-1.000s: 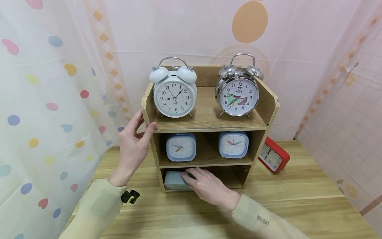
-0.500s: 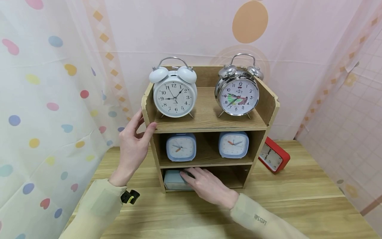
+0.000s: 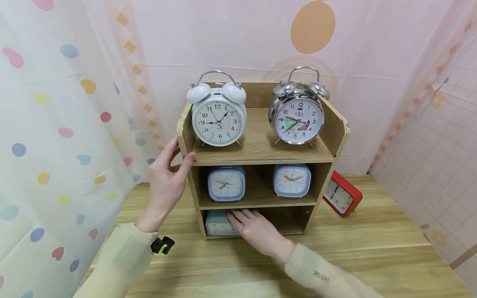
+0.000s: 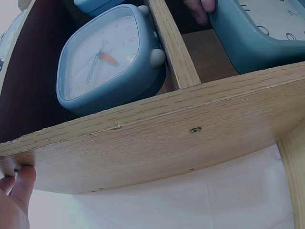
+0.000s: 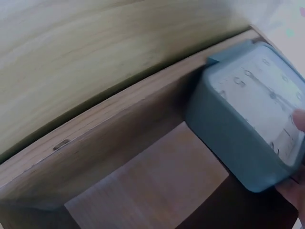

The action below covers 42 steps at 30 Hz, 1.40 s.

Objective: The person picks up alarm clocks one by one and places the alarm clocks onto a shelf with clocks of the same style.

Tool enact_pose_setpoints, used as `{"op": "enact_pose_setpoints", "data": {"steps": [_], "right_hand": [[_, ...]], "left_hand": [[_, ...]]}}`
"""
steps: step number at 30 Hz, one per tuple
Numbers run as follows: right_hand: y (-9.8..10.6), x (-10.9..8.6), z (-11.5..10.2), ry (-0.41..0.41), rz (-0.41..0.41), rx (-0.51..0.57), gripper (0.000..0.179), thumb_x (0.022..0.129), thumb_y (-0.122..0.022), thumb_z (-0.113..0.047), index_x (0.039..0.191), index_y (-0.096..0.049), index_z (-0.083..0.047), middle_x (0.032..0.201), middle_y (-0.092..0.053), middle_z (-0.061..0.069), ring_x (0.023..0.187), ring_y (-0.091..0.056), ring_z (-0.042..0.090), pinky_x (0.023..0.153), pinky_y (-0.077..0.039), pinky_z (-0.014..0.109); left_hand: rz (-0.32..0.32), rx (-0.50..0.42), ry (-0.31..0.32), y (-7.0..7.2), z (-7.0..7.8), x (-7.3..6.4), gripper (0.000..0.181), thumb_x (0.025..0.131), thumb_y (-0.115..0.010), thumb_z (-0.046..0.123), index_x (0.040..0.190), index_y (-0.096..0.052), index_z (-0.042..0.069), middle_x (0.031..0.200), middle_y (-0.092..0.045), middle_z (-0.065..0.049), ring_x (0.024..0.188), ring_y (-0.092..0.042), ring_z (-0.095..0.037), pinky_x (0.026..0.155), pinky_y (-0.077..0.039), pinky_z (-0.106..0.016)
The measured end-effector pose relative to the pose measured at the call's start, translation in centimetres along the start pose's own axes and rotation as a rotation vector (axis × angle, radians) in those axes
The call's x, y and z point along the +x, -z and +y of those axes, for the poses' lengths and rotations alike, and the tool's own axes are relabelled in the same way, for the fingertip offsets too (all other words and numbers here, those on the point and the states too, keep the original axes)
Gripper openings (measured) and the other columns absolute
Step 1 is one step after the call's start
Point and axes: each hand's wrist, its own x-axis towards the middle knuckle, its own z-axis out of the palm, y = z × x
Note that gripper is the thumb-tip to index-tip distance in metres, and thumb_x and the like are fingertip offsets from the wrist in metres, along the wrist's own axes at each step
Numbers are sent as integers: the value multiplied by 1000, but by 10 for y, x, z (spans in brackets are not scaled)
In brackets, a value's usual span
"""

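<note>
In the head view my left hand (image 3: 165, 184) grips the left side panel of a small wooden shelf (image 3: 262, 159), thumb at its front edge. Its fingertips (image 4: 24, 183) press the outer panel in the left wrist view. My right hand (image 3: 261, 234) reaches into the bottom compartment and holds a blue-green alarm clock (image 3: 222, 227) at the left end. In the right wrist view the clock (image 5: 238, 129) has a white face, with my thumb (image 5: 299, 119) over the face's edge and a finger (image 5: 293, 191) beneath. The rest of that hand is out of frame there.
A white twin-bell clock (image 3: 218, 122) and a silver twin-bell clock (image 3: 298, 120) stand on top. Two blue clocks, left (image 3: 226, 184) and right (image 3: 292, 181), occupy the middle compartment. A red clock (image 3: 343, 193) leans behind the shelf's right side on the wooden table (image 3: 357, 248).
The blue-green clock has turned slightly, and markings on its face now show from above. My right fingers have shifted on its top, and the right forearm has moved slightly left. My left hand stays put.
</note>
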Motion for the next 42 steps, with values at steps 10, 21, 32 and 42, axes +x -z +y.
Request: {"op": "enact_pose_setpoints", "data": {"steps": [10,21,32,42], "right_hand": [[-6,-7,-5,85,69,-186,38,110,-40,-6,136,-68,-9,133,-73,4,118,-71,14,99,-62,25],[-9,-7,-6,45,8,-154,46,98,-62,-10,143,-61,-8,139,-69,4,122,-69,15,99,-61,25],[-15,-3,-7,0,3,-133,49,94,-70,-13,143,-62,-10,136,-70,1,113,-70,14,85,-64,26],[-16,-1,-11,-27,20,-142,51,92,-70,-12,143,-62,-9,130,-72,2,107,-70,14,83,-65,28]], "left_hand": [[0,-1,6,0,0,0,55,99,-71,5,152,-57,13,141,-69,-17,131,-66,-21,82,-59,-7],[1,-18,6,0,1,1,56,99,-71,4,152,-57,13,141,-68,-17,132,-65,-32,82,-59,-7],[0,-7,10,0,2,0,56,99,-71,4,152,-57,12,141,-68,-17,132,-65,-32,82,-59,-7],[-2,-9,11,0,1,0,56,99,-71,4,153,-56,12,142,-68,-18,132,-65,-32,82,-59,-6]]}}
